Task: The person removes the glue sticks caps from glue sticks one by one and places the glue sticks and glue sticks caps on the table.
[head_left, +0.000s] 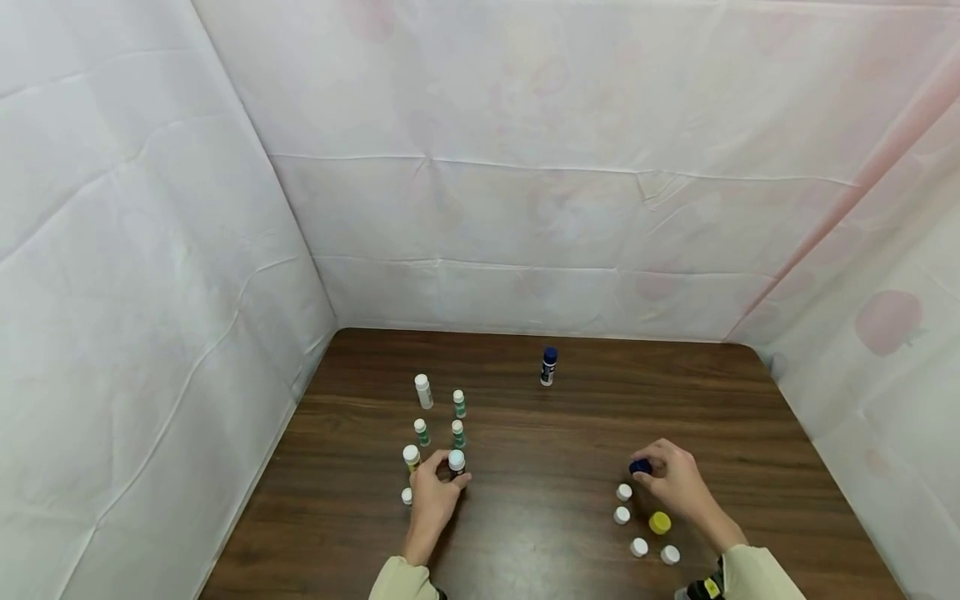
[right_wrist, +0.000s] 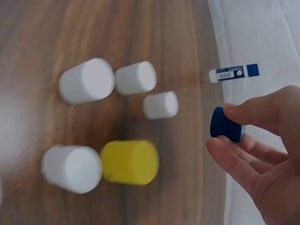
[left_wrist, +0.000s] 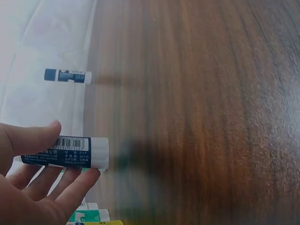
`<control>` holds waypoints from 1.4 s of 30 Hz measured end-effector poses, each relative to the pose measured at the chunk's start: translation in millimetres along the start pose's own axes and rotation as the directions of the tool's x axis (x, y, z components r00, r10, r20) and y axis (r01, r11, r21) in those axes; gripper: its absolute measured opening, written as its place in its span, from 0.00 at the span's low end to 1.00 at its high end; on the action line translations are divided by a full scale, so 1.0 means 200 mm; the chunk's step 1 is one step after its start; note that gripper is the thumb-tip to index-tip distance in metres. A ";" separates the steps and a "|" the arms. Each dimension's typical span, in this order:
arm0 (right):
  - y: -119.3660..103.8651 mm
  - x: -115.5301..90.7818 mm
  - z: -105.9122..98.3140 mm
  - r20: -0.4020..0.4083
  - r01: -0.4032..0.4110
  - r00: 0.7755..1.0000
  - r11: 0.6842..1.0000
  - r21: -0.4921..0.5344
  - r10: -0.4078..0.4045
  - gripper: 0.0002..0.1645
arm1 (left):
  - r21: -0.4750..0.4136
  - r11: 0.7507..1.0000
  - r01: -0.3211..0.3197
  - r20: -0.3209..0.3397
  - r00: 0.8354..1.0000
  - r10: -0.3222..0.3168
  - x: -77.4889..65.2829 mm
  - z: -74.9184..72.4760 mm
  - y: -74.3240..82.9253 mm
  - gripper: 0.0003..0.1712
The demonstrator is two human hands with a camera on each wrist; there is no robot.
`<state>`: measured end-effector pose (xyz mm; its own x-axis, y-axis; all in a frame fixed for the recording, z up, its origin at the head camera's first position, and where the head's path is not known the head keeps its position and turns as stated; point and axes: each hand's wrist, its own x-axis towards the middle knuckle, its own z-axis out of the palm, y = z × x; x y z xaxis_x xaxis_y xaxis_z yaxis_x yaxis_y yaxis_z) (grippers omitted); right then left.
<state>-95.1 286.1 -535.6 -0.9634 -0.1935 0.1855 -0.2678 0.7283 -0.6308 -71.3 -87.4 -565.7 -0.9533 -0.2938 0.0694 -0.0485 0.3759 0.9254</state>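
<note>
My left hand point(head_left: 435, 502) grips a glue stick point(left_wrist: 79, 152) with a dark blue label and a white base; its thumb lies on one side, its fingers on the other. From the head view, the uncapped white top of this glue stick point(head_left: 457, 460) shows between thumb and fingers. Over on the right, my right hand point(head_left: 678, 482) pinches a dark blue cap point(right_wrist: 226, 125) between thumb and fingertips. Just below that hand stand a yellow cap point(head_left: 660, 522) and several white caps point(head_left: 622, 515).
Beside the left hand stand several uncapped sticks, among them a white one point(head_left: 424, 393), green-labelled ones point(head_left: 459, 405) and a yellow one point(head_left: 412, 457). A capped blue glue stick point(head_left: 549, 367) stands near the back of the brown table point(head_left: 540, 450). Pale cloth point(head_left: 480, 217) hangs around the table.
</note>
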 end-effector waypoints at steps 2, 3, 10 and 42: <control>0.03 -0.02 0.00 0.002 -0.024 1.000 0.999 -0.021 0.024 0.12 | 0.012 1.000 0.002 -0.010 1.000 -0.002 0.00 0.00 -0.01 0.15; 0.04 -0.02 0.00 0.007 -0.037 0.999 0.999 -0.029 0.038 0.13 | 0.013 1.000 0.006 -0.013 1.000 -0.006 0.01 0.00 -0.01 0.15; 0.10 -0.06 0.01 0.069 -0.126 0.989 0.990 -0.057 0.130 0.11 | 0.007 1.000 -0.005 -0.014 1.000 0.005 0.02 0.01 -0.02 0.15; 0.07 -0.12 -0.03 -0.030 -0.089 0.996 0.995 -0.038 0.087 0.17 | -0.142 0.978 -0.156 -0.124 0.983 0.138 0.04 -0.01 0.18 0.25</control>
<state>-74.8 304.4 -544.5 -0.9823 -0.1092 0.1523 -0.1807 0.7669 -0.6158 -80.7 -77.8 -530.4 -0.9064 -0.3459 0.2426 0.1434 0.2882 0.9468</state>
